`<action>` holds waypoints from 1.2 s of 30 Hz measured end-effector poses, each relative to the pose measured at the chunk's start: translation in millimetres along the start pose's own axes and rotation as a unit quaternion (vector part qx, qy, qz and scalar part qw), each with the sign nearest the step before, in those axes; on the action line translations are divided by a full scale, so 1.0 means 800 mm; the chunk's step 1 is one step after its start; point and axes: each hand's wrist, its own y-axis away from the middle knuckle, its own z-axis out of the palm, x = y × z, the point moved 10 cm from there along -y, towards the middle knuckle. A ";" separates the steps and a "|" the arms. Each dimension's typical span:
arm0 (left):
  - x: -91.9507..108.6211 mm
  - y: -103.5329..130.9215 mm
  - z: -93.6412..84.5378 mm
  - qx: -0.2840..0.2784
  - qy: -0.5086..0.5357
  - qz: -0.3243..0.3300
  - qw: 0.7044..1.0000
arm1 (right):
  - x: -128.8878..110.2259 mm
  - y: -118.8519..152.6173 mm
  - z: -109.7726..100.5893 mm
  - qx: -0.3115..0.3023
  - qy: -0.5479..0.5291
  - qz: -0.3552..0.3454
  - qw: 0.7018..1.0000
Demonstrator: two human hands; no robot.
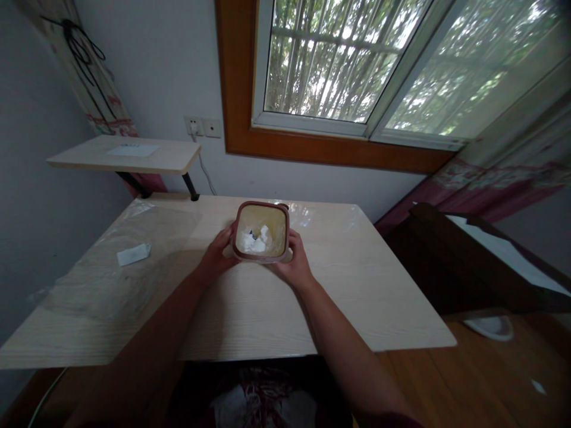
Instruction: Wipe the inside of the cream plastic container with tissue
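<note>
Between my two hands is a small square bin (285, 232) with a reddish-brown rim, its open top facing me. A pale liner shows inside it, with crumpled white paper (256, 240) at the bottom. My left hand (219, 254) grips the bin's left side, and my right hand (295, 261) grips the right side. Whether the bin's base touches the table (267, 309) cannot be made out. Left of my left hand, a small white packet (134, 254) lies on a clear plastic sheet (102, 291).
A raised shelf (89, 156) with a paper sheet (132, 150) stands at the back left. Behind the table are wall sockets (203, 127) with a cable and a wood-framed window (241, 131). Dark furniture (446, 267) bearing white paper stands at the right.
</note>
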 end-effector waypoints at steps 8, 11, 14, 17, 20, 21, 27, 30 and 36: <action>0.006 -0.002 -0.001 0.002 0.027 -0.017 0.999 | 0.000 -0.001 0.001 -0.009 0.007 0.010 1.000; 0.010 -0.003 -0.001 -0.002 0.035 -0.026 0.999 | 0.000 -0.001 0.001 -0.007 0.013 0.011 1.000; 0.009 -0.003 0.000 -0.005 0.031 -0.025 0.999 | -0.001 -0.001 0.002 -0.010 0.004 0.010 1.000; 0.006 -0.002 0.001 -0.003 0.036 -0.027 0.999 | -0.001 -0.001 0.002 -0.009 -0.001 0.011 1.000; 0.001 -0.001 0.001 0.002 0.042 -0.034 0.999 | 0.000 -0.002 0.002 -0.008 -0.002 0.013 1.000; 0.000 -0.001 0.001 0.004 0.044 -0.036 0.998 | 0.000 -0.002 0.002 -0.008 -0.003 0.013 1.000; -0.001 -0.002 0.005 0.004 0.072 -0.061 0.996 | 0.004 -0.001 0.002 -0.016 0.001 0.023 1.000; 0.003 -0.002 0.007 0.008 0.099 -0.070 0.993 | 0.006 -0.001 0.003 -0.021 0.004 0.031 0.999; -0.012 0.004 0.015 -0.003 0.155 -0.118 0.981 | 0.006 -0.002 0.003 -0.024 0.006 0.040 0.999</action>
